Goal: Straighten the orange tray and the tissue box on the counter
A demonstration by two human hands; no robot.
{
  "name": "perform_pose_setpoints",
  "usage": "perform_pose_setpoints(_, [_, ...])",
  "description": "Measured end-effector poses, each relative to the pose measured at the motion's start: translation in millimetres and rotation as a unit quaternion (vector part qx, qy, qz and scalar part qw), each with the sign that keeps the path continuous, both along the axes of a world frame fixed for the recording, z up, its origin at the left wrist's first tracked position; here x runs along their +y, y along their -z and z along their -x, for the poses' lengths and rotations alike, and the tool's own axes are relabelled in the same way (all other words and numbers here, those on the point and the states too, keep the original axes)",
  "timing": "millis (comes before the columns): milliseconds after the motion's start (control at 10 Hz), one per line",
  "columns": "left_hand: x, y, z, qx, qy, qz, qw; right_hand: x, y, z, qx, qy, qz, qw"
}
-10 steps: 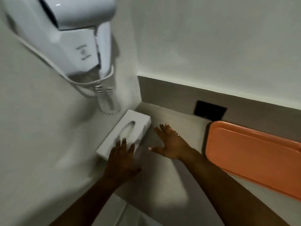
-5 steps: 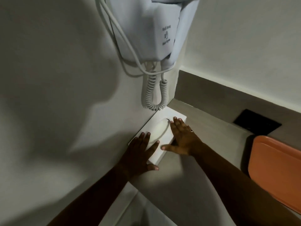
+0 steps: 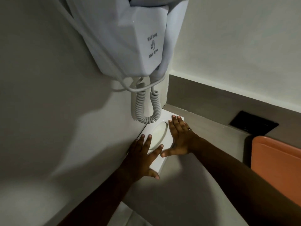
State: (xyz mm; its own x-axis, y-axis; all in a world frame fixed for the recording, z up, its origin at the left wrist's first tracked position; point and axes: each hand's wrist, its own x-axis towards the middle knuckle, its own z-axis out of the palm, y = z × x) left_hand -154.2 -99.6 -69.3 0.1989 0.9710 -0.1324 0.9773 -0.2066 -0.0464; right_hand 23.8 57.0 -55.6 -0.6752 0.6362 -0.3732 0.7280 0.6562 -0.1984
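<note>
Both my hands lie flat on the white tissue box (image 3: 160, 136), fingers spread and extended, gripping nothing. My left hand (image 3: 141, 158) covers the near end, its thumb hooked over the near corner and touching the surface (image 3: 187, 185). My right hand (image 3: 180, 137) rests along the box's right side, fingertips at the far corner, thumb pointing toward my left index finger; a ring (image 3: 189, 128) sits on one finger. The oval opening of the box shows between my hands.

Writing: the wall-mounted hair dryer (image 3: 130, 41) above my fingers carries grey print, apparently "Wall hung" above a small symbol and "Hair dryer" below; the letters are blurred. Its coiled cord (image 3: 146, 110) hangs down just beyond my fingertips, over the far end of the box.

Edges: the box's left long edge lies against the left wall, its far end close to the corner backsplash. To the right of my right hand the surface is bare up to the orange tray (image 3: 276, 170), which sits well apart by the back wall, near a black panel (image 3: 254, 123).
</note>
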Motion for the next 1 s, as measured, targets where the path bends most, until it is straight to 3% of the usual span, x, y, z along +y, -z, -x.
perform_pose_setpoints(500, [98.0,5.0,-14.1,0.042,0.009,0.002,0.999,91.5,-4.8,-17.2,-0.002,-0.003,-0.016,1.0])
perform_pose_setpoints(700, [92.6,-21.2,-53.6,0.054,0.031,0.003,0.998,67.4,-39.8,-68.6,0.01,0.038,-0.028,0.999])
perform_pose_setpoints(800, [82.3,-51.3,-81.5,0.04,0.08,-0.018,0.996,24.8,-81.7,-106.1,0.041,0.095,-0.073,0.992])
perform_pose_setpoints(900, [93.4,-47.9,-67.4,0.034,0.04,0.011,0.999,5.7,-81.6,-102.4,0.108,0.105,-0.074,0.986])
perform_pose_setpoints(1000, [88.4,-33.8,-43.7,0.054,-0.029,0.026,0.998,-15.2,-93.4,-90.1,0.24,0.153,-0.064,0.957])
